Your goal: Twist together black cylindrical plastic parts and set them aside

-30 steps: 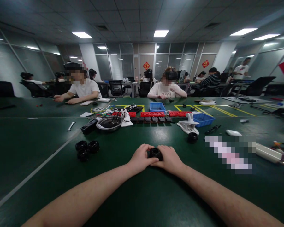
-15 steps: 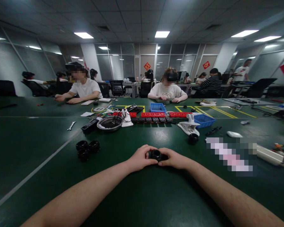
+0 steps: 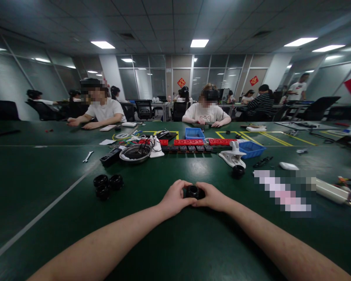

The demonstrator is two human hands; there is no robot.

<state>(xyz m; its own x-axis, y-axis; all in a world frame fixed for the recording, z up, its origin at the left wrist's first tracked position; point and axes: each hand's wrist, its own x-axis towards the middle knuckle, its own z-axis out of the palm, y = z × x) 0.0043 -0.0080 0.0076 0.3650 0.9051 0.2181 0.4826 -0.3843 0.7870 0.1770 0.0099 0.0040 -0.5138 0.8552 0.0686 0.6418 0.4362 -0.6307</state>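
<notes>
Between my two hands is a black ring-shaped part (image 3: pixel 194 190) with a round hole in its top, low over the green table (image 3: pixel 152 249). My left hand (image 3: pixel 177 198) is closed around its left side, thumb at the front. From the right, my right hand (image 3: pixel 212 196) grips the same part, its fingers curled behind and its thumb meeting the left one. The part's lower side is hidden by my thumbs. Off to the left, three similar black ring-shaped parts (image 3: pixel 102 191) sit grouped together. Another black round part (image 3: pixel 238 171) lies ahead on the right.
A metal bowl (image 3: pixel 135 154), a white clamp base (image 3: pixel 233 156), red socket strips (image 3: pixel 188 142) and blue bins (image 3: pixel 250 149) stand ahead. A wrench (image 3: pixel 88 157) lies left. On the right are a white cylinder (image 3: pixel 332 192) and a pixelated item. Two people sit across the table.
My right hand has shifted slightly left, bringing its thumb against my left thumb. The black part stays between both hands. The camera view has moved very slightly.
</notes>
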